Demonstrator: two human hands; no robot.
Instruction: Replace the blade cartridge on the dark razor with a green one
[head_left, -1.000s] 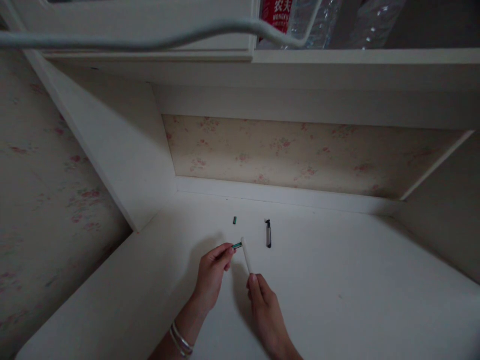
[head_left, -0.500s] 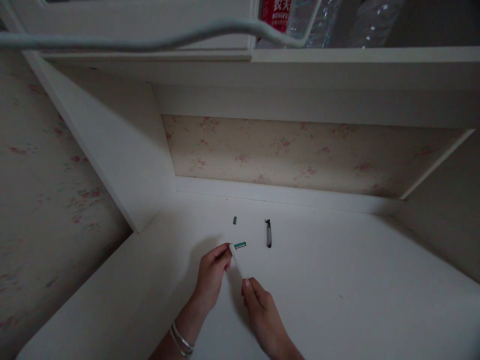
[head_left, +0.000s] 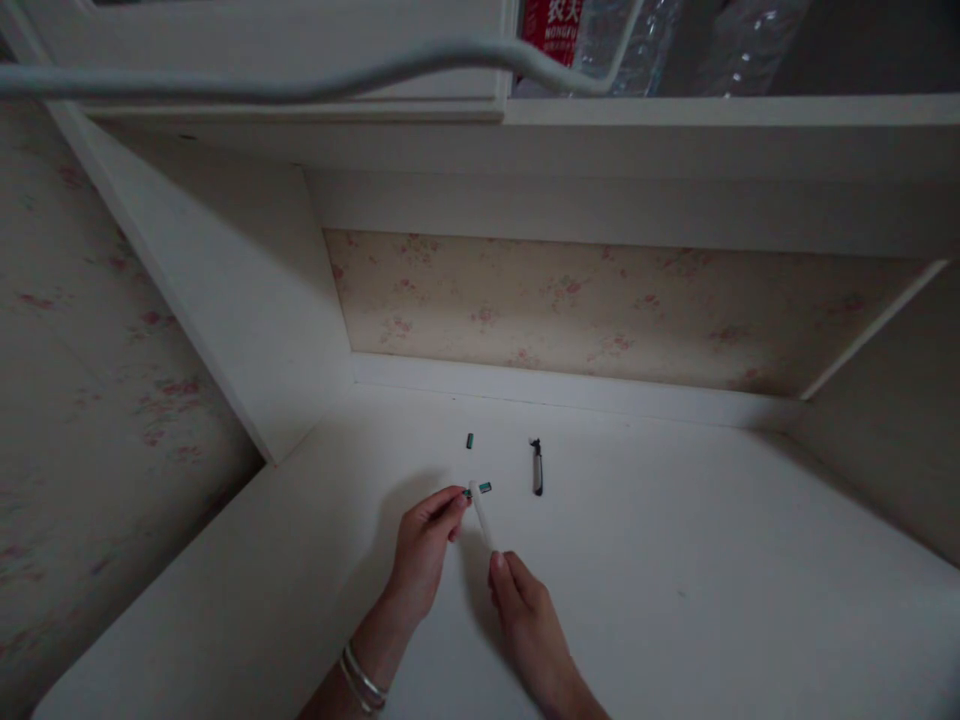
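My left hand (head_left: pixel 421 552) is closed, thumb and fingertips pinching one end of a small green-and-black razor cartridge (head_left: pixel 485 487). In my right hand (head_left: pixel 527 610), the fingers wrap round the lower end of a slim white stick (head_left: pixel 482 515). Its upper end lies across the middle of the cartridge, so green shows on both sides; I cannot tell what kind of stick it is. Beyond my hands, a second small green cartridge (head_left: pixel 469 440) lies on the white desktop. To its right lies a black-and-grey razor handle (head_left: pixel 538 468).
The white desktop (head_left: pixel 712 560) runs back to floral wallpaper (head_left: pixel 525 300), with a side panel (head_left: pixel 247 320) at left. A shelf overhead holds clear plastic bottles (head_left: pixel 630 45) and a red package (head_left: pixel 553 30). A pale cable (head_left: pixel 300 88) crosses the top.
My right hand has shifted slightly right, moving the white stick's upper end along the cartridge, away from my left fingertips. My left hand has barely moved.
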